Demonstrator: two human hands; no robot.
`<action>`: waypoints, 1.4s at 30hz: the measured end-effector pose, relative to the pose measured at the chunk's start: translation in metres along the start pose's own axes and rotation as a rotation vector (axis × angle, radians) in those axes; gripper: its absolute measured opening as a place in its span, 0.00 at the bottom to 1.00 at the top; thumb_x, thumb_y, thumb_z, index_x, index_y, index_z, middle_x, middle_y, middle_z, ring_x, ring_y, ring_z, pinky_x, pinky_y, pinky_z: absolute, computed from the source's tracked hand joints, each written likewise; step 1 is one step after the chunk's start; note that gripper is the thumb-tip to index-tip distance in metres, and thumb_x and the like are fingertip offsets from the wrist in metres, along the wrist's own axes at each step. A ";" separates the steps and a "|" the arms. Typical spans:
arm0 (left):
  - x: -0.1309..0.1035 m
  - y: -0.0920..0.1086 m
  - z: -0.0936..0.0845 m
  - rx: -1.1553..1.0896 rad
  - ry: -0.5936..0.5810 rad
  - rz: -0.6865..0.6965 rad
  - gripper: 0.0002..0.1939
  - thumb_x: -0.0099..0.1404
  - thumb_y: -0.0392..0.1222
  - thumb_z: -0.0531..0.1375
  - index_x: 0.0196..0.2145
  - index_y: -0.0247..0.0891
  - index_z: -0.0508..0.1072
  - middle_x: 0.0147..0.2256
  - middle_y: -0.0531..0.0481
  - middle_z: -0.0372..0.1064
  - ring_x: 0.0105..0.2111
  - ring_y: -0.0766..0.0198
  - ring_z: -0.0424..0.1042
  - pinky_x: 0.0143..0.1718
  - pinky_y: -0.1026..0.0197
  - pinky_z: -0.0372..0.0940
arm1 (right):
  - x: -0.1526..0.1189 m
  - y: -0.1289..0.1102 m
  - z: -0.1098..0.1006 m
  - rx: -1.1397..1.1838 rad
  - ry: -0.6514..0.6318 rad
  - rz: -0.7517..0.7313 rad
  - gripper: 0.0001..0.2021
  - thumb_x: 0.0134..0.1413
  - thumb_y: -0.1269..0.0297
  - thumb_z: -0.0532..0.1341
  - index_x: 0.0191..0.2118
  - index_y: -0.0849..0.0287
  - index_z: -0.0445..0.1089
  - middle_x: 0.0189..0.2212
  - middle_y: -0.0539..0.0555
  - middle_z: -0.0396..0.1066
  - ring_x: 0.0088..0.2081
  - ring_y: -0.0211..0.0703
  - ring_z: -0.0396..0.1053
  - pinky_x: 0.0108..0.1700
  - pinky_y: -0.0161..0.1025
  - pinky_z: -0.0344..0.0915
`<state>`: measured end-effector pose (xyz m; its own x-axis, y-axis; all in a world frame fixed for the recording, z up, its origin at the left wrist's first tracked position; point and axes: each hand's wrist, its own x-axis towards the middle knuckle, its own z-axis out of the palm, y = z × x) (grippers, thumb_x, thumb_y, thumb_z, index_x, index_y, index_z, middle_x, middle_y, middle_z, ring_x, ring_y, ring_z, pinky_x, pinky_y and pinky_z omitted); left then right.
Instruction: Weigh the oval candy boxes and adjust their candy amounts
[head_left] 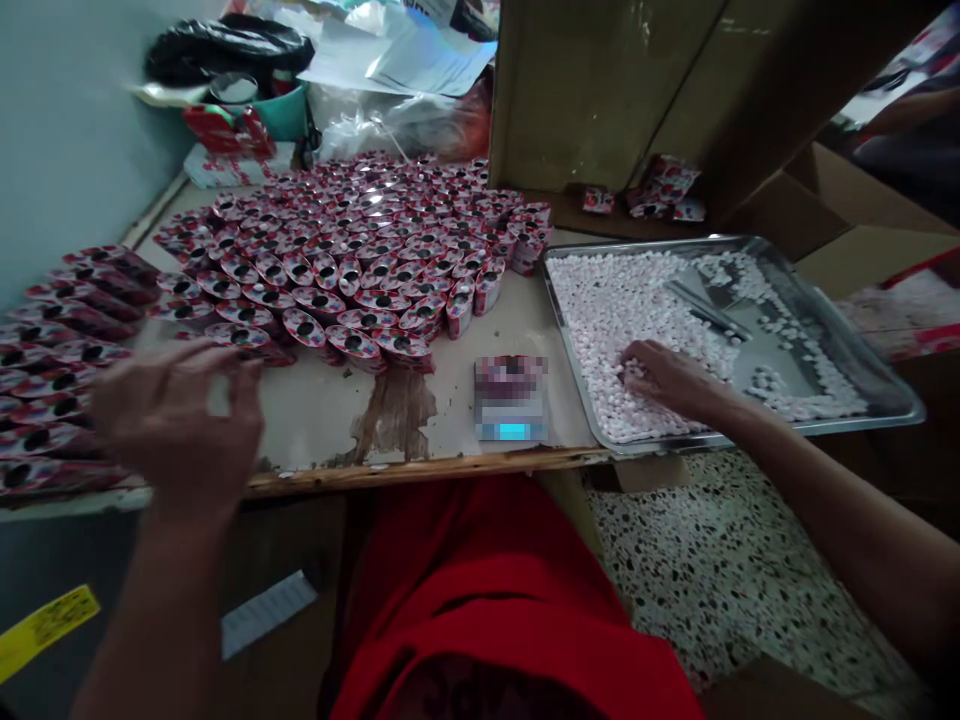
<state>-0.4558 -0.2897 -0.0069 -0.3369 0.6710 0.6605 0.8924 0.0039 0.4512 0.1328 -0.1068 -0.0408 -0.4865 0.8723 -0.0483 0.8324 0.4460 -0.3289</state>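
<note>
Many red and white printed packets (pixel 322 270) with dark openings on top stand packed together on the table. My left hand (pixel 184 410) is raised over the packets at the left, blurred, its fingers bent; whether it holds anything is hard to see. On the right, a metal tray (pixel 896 405) holds small white pieces (pixel 615 310). My right hand (pixel 664 375) reaches into these pieces, fingers bent and their tips partly buried. Between my hands a small scale (pixel 513 425) with a lit blue display bears one packet (pixel 511 372), both pixelated.
A flat metal strip (pixel 709 310) lies in the tray. Behind stand a large cardboard box (pixel 585 90), a few loose packets (pixel 664 190) and a green tub (pixel 285 110). An open carton (pixel 847 220) is at the right. A person's arm shows at the upper right.
</note>
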 end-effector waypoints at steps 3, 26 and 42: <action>-0.036 0.089 0.053 -0.066 -0.086 0.171 0.28 0.62 0.47 0.74 0.58 0.44 0.76 0.53 0.46 0.79 0.52 0.49 0.76 0.60 0.44 0.67 | 0.005 0.003 -0.014 0.087 -0.041 0.035 0.16 0.64 0.49 0.64 0.46 0.56 0.78 0.35 0.56 0.75 0.34 0.53 0.72 0.37 0.43 0.65; 0.039 0.293 0.193 -0.408 -0.615 0.990 0.14 0.75 0.33 0.57 0.45 0.49 0.80 0.51 0.48 0.79 0.58 0.55 0.73 0.60 0.50 0.68 | 0.047 -0.114 0.014 2.350 0.422 0.614 0.06 0.69 0.62 0.62 0.39 0.52 0.64 0.26 0.48 0.70 0.26 0.44 0.70 0.25 0.36 0.70; -0.032 0.223 0.182 -0.905 -0.485 -0.380 0.24 0.56 0.49 0.76 0.44 0.41 0.72 0.40 0.52 0.76 0.40 0.61 0.76 0.47 0.59 0.71 | 0.013 -0.085 -0.010 2.224 0.272 0.642 0.05 0.65 0.74 0.63 0.39 0.59 0.68 0.20 0.42 0.54 0.17 0.32 0.51 0.16 0.24 0.51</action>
<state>-0.1908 -0.1751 -0.0368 -0.2127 0.9625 0.1681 0.1373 -0.1408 0.9805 0.0581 -0.1315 -0.0043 -0.1853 0.8414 -0.5077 -0.7464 -0.4566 -0.4843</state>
